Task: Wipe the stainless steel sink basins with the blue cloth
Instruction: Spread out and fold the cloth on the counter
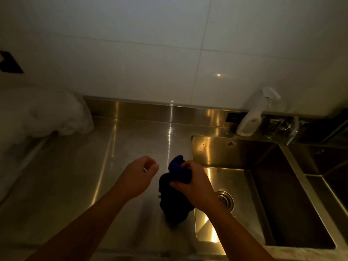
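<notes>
My right hand [191,182] grips a bunched blue cloth [174,187], which hangs down over the left rim of the stainless steel sink basin [235,153]. The cloth's lower part looks dark against the steel counter. A round drain [226,200] shows in the basin floor just right of my right wrist. My left hand [140,175] hovers to the left of the cloth with its fingers curled shut, apart from the cloth. A second basin [331,166] lies at the far right, partly cut off by the frame edge.
A white spray bottle [251,117] stands on the ledge behind the basin, next to a tap [291,129]. A bulky white plastic bag [43,113] sits at the left on the steel counter [75,176]. A white tiled wall [169,53] rises behind.
</notes>
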`<state>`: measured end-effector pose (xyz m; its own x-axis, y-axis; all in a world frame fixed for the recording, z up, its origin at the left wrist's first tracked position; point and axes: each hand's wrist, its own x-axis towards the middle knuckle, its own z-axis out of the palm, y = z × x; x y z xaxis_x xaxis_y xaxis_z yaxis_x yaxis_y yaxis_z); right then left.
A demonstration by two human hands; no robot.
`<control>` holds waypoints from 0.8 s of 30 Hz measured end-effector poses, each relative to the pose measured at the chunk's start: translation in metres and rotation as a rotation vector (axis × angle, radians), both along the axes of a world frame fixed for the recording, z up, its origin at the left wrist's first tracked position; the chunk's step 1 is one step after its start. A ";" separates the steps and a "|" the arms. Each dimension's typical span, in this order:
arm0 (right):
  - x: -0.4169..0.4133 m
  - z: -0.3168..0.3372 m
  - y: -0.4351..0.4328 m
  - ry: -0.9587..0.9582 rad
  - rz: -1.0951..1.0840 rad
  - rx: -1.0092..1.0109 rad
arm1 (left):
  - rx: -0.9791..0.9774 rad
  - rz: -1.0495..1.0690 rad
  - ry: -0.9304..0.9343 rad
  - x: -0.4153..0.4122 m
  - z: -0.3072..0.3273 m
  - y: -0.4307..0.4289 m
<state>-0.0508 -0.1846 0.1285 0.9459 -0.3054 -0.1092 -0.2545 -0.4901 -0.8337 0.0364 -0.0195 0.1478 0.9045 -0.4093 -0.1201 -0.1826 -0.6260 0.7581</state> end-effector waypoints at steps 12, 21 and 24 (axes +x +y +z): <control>0.035 -0.059 -0.015 0.404 0.337 0.356 | 0.044 0.069 0.008 0.030 -0.035 0.032; 0.062 -0.067 -0.025 0.344 0.364 -0.116 | 0.131 0.052 0.027 0.032 -0.060 0.052; 0.073 -0.035 -0.015 0.240 0.351 -0.156 | 0.143 -0.015 0.006 0.045 -0.054 0.050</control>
